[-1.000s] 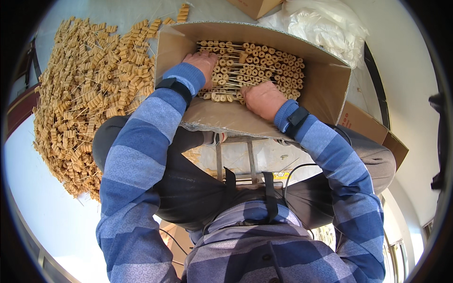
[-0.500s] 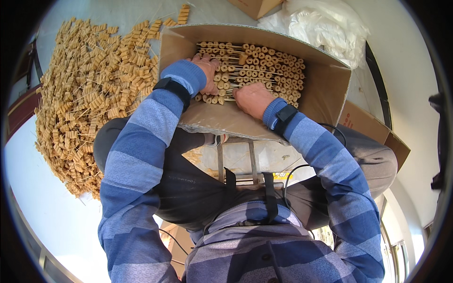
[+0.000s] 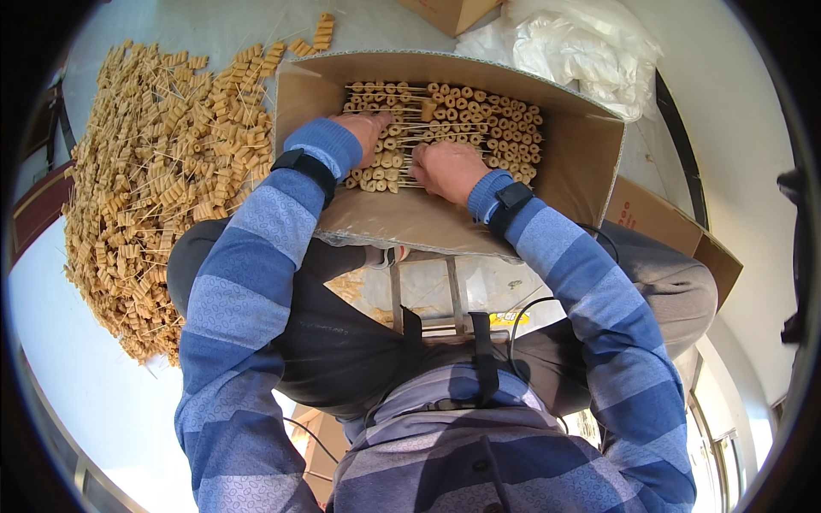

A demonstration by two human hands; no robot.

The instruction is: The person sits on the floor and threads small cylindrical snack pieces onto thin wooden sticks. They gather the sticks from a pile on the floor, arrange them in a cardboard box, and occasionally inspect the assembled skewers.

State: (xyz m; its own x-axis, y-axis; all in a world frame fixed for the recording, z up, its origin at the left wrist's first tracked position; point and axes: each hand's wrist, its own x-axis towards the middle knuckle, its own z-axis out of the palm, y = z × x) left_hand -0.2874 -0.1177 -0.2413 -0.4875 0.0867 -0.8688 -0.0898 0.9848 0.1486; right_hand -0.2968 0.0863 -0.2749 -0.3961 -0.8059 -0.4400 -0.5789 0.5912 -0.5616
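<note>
Inside an open cardboard box (image 3: pixel 385 214), rows of skewers threaded with tan, ring-shaped pieces (image 3: pixel 515 137) lie packed, with thin sticks meeting in the middle. My left hand (image 3: pixel 368 135) rests over the left-hand rows, fingers reaching out across the pieces and partly hidden by the hand itself. Right of it, my right hand (image 3: pixel 451 169) is at the near part of the rows with its fingers curled closed by the sticks; what they grip, if anything, is hidden. One loose-looking tan piece (image 3: pixel 428 109) stands above the far middle rows.
A large heap of similar skewers (image 3: pixel 162 179) spreads on the left beside the box. Crumpled clear plastic (image 3: pixel 564 47) lies behind it. Another cardboard box (image 3: pixel 658 218) is at the right, and a wooden-framed stool or rack (image 3: pixel 453 295) shows between my legs.
The box appears slightly lower and further left. My left hand's fingers have drawn in from their wider spread, and my right hand has shifted a little left along the sticks.
</note>
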